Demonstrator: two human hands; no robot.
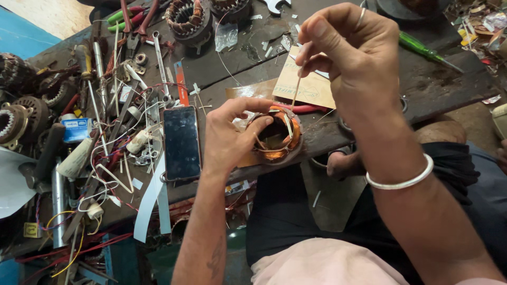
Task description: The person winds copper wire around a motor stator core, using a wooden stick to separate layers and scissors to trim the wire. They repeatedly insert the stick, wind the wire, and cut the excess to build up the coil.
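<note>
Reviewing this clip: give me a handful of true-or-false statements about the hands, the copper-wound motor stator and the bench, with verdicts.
1. The left hand grips the copper-wound stator. True.
2. The right hand holds a screwdriver. False: it pinches a thin stick above the stator.
3. A dark phone lies left of the left hand. True.
4. The right wrist is bare. False: it wears a silver bangle.
</note>
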